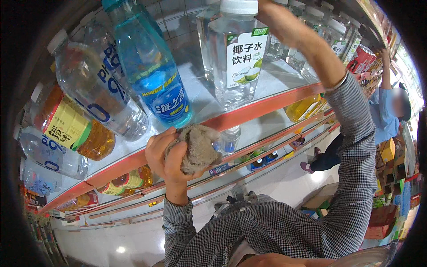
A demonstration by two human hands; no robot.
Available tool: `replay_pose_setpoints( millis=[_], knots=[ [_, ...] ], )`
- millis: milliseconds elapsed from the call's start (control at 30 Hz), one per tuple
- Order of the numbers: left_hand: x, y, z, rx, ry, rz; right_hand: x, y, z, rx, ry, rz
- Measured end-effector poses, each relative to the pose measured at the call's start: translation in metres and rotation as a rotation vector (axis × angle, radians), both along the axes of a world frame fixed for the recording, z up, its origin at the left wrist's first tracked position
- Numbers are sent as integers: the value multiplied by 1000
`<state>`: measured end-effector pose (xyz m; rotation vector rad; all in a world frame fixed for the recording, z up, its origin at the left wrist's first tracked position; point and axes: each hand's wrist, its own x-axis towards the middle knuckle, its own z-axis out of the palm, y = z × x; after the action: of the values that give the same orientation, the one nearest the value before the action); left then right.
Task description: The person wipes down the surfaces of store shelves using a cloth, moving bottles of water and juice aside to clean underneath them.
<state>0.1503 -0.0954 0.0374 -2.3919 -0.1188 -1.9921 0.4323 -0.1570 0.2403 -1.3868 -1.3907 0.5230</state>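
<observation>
My left hand (170, 157) grips a crumpled grey-brown cloth (197, 148) just in front of the shelf's red front edge (267, 105). My right hand (278, 21) reaches over the shelf at the top, behind a clear square coconut-water bottle (238, 66) with a white cap; its fingers are hidden or out of frame, so its hold cannot be told. Left of that bottle stands a blue-green drink bottle (156, 76). Large clear water bottles (96, 86) and an oil-like amber bottle (73, 123) with a yellow label are farther left.
More clear bottles (310, 43) and red cans (362, 58) stand farther right on the shelf. Lower shelves hold a yellow oil bottle (303, 108) and other goods. A person in blue (387, 110) reaches up at the right. Cartons (380, 220) lie at the lower right.
</observation>
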Motion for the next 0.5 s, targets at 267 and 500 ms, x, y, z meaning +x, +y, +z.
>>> replay_pose_setpoints(
  millis=[267, 500],
  knots=[
    [5, -1, 3, 18, -48, 10, -31, -1, -60, 17, 306, 92],
    [3, 5, -4, 32, -35, -7, -27, 7, -62, 42, 566, 229]
  ],
)
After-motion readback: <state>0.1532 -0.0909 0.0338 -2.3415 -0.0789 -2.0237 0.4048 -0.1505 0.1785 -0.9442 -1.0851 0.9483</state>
